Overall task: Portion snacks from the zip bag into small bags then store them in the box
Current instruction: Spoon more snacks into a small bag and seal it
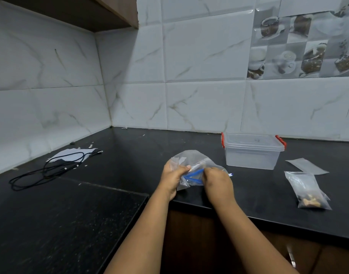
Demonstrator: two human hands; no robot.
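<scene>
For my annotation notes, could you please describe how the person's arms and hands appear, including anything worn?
Both forearms are bare up to the frame's bottom edge, with no sleeves visible. The left hand and right hand wear no gloves; no rings, watch or bracelets show.

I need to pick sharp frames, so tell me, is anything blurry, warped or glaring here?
Head view: wide-angle lens bends the wall tiles near the edges; both hands and the zip bag look slightly soft; mild glare on the picture tiles; the counter is evenly lit.
</scene>
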